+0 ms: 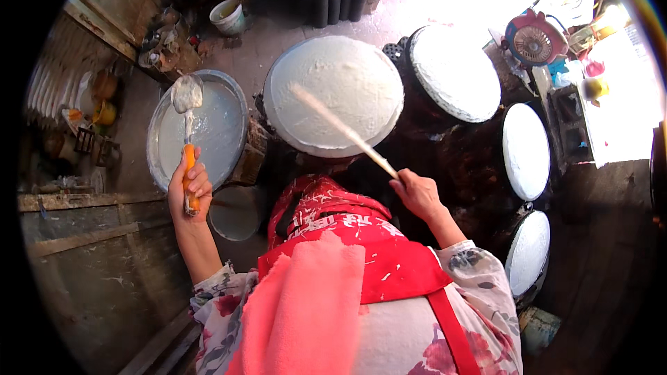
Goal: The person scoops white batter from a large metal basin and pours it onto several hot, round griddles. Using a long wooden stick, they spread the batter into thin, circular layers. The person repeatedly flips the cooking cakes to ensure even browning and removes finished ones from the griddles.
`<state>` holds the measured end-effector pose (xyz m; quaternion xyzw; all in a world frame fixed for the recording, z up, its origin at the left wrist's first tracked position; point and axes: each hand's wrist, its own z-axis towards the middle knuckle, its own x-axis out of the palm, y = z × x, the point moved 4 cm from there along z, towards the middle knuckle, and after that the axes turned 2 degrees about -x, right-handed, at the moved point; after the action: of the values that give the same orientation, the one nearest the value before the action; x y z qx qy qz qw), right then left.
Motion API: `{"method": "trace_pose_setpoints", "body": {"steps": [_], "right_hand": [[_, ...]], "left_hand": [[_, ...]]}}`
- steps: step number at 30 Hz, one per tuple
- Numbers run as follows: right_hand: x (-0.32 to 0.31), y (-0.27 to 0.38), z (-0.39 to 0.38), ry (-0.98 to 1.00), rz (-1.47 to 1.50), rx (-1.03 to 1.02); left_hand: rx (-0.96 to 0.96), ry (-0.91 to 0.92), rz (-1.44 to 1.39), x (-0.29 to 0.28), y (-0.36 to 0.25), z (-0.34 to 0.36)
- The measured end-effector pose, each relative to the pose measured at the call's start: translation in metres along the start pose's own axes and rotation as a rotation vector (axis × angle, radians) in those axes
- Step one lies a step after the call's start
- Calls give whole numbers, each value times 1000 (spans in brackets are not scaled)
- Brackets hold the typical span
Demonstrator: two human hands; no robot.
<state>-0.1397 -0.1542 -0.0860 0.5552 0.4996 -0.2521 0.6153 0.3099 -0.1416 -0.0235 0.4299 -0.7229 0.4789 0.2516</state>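
Observation:
My left hand is closed round the orange handle of a ladle. Its bowl is coated in white batter and hangs over the far-left rim of a wide metal basin of thin white batter. In my right hand is one end of a pale wooden stick. The stick slants away to the left across a round griddle in front of me, its far end smeared by motion. A white batter layer covers that griddle to its edge; whether the stick touches it, I cannot tell.
Several more round griddles with white layers, such as a white round, curve along my right. A small fan stands at the back right. Black cylinders and a white bucket are at the back. A wooden board lies left.

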Motion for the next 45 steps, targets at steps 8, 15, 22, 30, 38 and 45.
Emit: {"method": "trace_pose_setpoints", "body": {"steps": [8,15,22,30,38,45], "right_hand": [[28,1,-60,279,-186,57],[0,-62,-144,94,-265,345],[6,-65,-108,-248,-51,590],[55,68,107,-95,-370,-491],[72,59,174,10,-188,-598],[-16,12,278,-105,202,-424]], "left_hand": [[-96,7,-31,-22,-8,9],[-184,45,-60,-28,-3,20],[-144,59,-68,-28,0,15],[-8,-14,-119,-42,3,-32],[173,-142,-159,-82,17,-115],[233,-187,-200,-70,43,-150]]}}
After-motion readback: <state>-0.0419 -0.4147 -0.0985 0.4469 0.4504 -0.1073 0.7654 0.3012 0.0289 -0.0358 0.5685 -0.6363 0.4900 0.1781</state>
